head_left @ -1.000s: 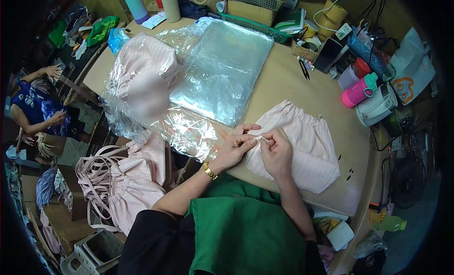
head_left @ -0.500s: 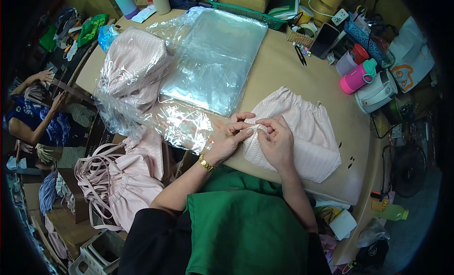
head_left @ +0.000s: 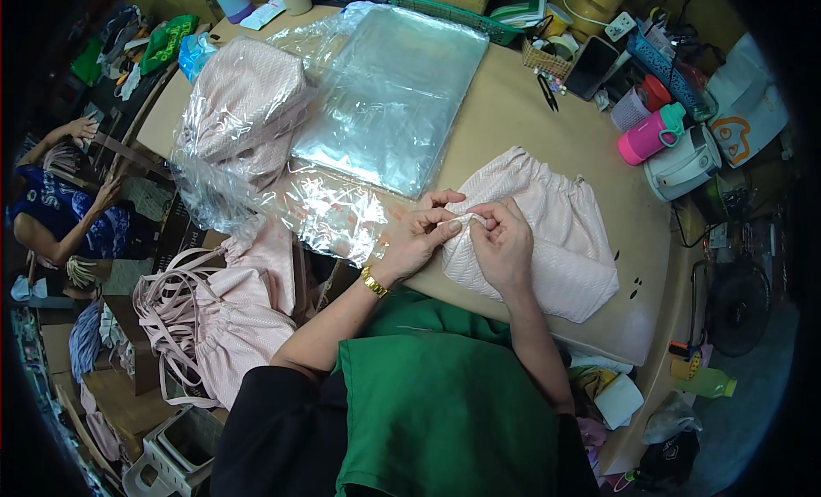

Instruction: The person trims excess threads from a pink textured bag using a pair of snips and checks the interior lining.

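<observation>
A pale pink drawstring bag point(head_left: 560, 232) with a woven pattern lies on the table in front of me, its gathered top pointing away. At its left edge my left hand point(head_left: 419, 240), with a gold watch at the wrist, pinches the bag's cloth between thumb and fingers. My right hand point(head_left: 503, 247) pinches the same bit of cloth close beside it, and the fingertips of both hands nearly meet. What exactly lies between the fingertips is too small to make out beyond a fold of the pink fabric.
A stack of clear plastic bags point(head_left: 385, 95) lies beyond my hands, beside wrapped pink bags point(head_left: 244, 103). More pink bags with straps point(head_left: 231, 326) hang at the lower left. Thread snips point(head_left: 547, 92), a phone point(head_left: 592, 68) and a pink bottle point(head_left: 650, 133) sit right. Another person point(head_left: 68, 198) works far left.
Both hands keep pinching the bag's edge, with only small finger shifts. The view has moved slightly. At the far left, the other person's lower hand has shifted.
</observation>
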A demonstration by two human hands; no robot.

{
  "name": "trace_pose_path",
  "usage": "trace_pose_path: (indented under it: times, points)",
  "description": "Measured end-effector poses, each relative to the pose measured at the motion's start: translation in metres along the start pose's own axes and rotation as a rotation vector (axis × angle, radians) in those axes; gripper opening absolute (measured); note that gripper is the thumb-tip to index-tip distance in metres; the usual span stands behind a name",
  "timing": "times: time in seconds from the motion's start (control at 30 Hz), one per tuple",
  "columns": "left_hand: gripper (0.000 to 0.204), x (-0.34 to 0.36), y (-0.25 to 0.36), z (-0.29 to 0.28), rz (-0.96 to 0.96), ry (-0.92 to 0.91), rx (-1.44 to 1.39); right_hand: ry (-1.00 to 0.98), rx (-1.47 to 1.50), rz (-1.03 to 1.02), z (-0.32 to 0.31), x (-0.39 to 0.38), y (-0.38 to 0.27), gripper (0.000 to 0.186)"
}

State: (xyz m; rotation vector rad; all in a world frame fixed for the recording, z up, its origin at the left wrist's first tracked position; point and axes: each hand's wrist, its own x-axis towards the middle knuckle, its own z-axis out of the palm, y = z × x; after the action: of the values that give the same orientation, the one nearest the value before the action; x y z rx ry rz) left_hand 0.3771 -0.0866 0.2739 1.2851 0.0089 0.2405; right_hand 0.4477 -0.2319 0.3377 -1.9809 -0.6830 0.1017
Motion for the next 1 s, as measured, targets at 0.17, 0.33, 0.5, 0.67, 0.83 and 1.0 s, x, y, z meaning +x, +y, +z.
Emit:
trace_pose_path:
  times: [0.17, 0.33, 0.5, 0.67, 0.83, 1.0]
  points:
    - [0.017, 0.000, 0.003, 0.002, 0.024, 0.003, 0.058, 0.043, -0.018, -0.085, 0.003, 0.001, 0.004, 0.006]
    - [0.019, -0.002, 0.001, 0.005, 0.068, 0.020, 0.091, -0.007, -0.003, -0.057, 0.001, -0.003, 0.003, 0.010]
    - [0.016, -0.002, -0.003, 0.005, 0.049, 0.036, -0.023, 0.026, 0.118, -0.063, 0.001, -0.002, -0.001, 0.014]
    - [0.011, -0.001, -0.006, 0.002, 0.051, 0.006, -0.030, -0.011, 0.030, -0.045, -0.004, -0.002, -0.007, 0.018]
    - [0.018, -0.001, -0.006, 0.005, 0.056, 0.032, -0.080, 0.123, -0.055, -0.175, 0.004, -0.006, -0.005, 0.017]
    - [0.020, -0.001, -0.001, 0.004, 0.073, 0.033, 0.038, 0.027, -0.011, -0.151, 0.001, -0.004, 0.001, 0.017]
